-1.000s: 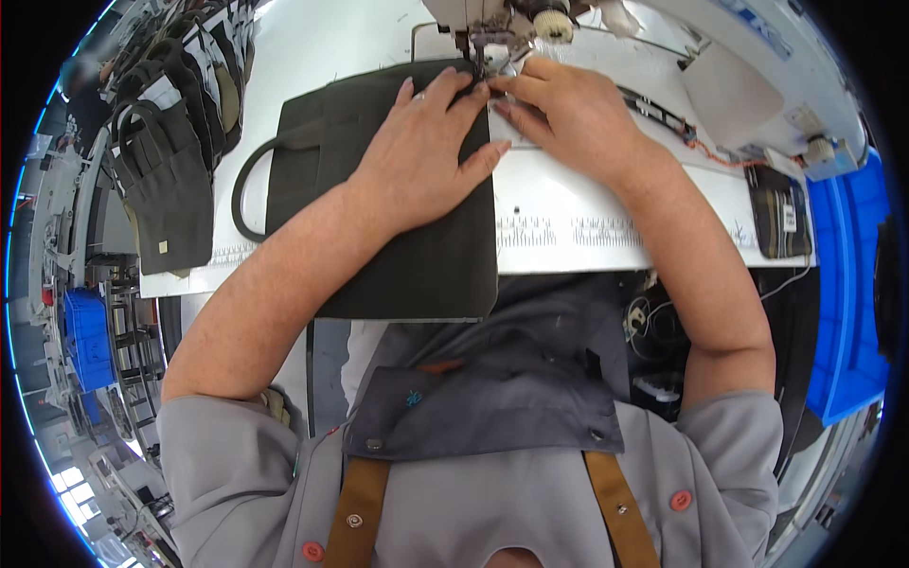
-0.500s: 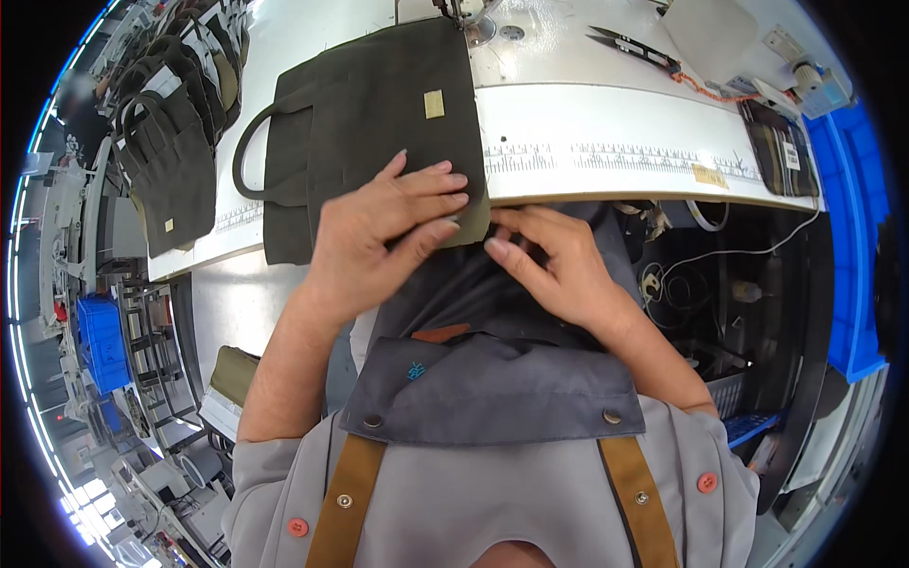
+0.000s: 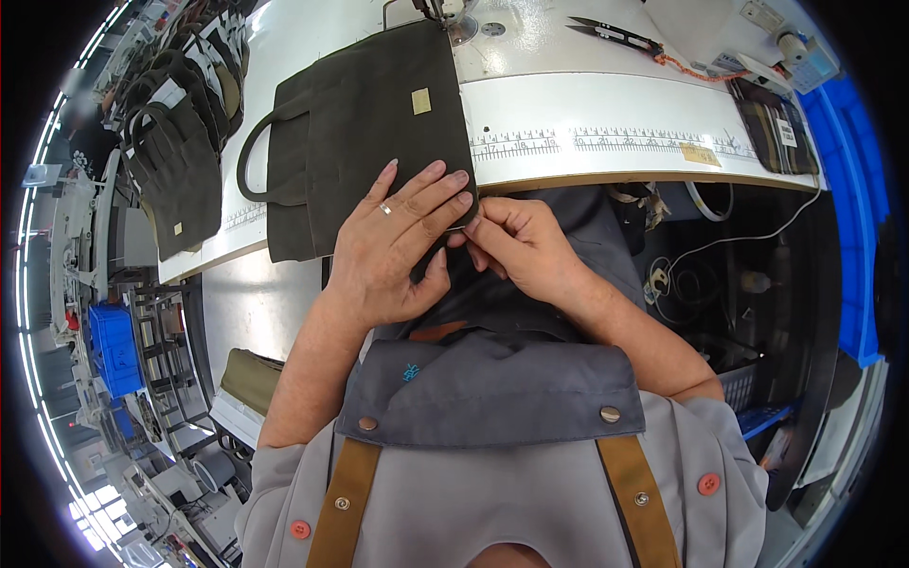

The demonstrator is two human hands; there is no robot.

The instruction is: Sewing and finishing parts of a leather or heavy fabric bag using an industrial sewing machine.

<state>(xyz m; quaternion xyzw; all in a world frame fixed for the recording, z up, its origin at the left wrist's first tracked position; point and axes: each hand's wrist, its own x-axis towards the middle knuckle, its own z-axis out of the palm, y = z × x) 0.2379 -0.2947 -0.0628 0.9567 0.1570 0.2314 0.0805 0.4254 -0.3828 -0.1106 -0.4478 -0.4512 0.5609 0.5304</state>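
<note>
Left hand (image 3: 393, 248) and right hand (image 3: 523, 244) moved from the sewing machine (image 3: 430, 8) to the near right corner of the cloth panel (image 3: 355, 118)

Position: panel lies mostly on the white tabletop (image 3: 606, 109), its near edge reaching past the front edge above the lap. Far right corner sits just beside the machine parts. One second ago both hands were up at that corner.

Appearance: dark olive-grey cloth, matte, roughly rectangular, tilted slightly. Surface largely smooth; faint creases and a vertical line run near the left side. Handle (image 3: 245, 156), same dark colour, loops out beyond the left edge, its two ends lying on the panel. Tag (image 3: 421, 101), small, pale yellow, rectangular, sits toward the right edge; left hand covered it one second ago, now exposed. Thin pale line visible along the near edge, between the hands.

Hands: left hand spread, palm down, fingers extended over the panel's near right part, gripping nothing. Right hand pinches the near right corner, thumb against bent fingers; fingertips partly hidden.
</note>
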